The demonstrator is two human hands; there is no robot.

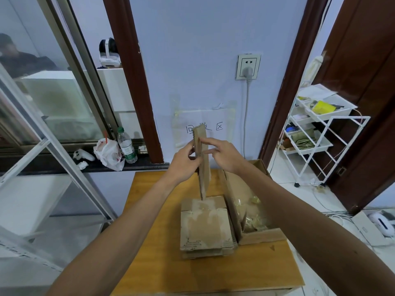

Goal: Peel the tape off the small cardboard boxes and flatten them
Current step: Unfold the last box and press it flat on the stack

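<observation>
While the small box (202,159) hangs upright above the counter (166,231) in head view, its long axis runs 12-to-6. Left hand (184,162) grips the 9 o'clock edge; right hand (222,155) pinches the 3 o'clock face with its fingers (208,142). Flat stack (205,227) lies at 6, just below.

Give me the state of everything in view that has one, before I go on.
held box, flattened, upright, seen edge-on.
left grip, holds the held box from the left.
right grip, pinches the held box from the right.
flat stack, flattened boxes piled on the table.
open carton, flaps open, tape scraps inside.
plug, in the wall socket.
bottle, upright, capped.
</observation>
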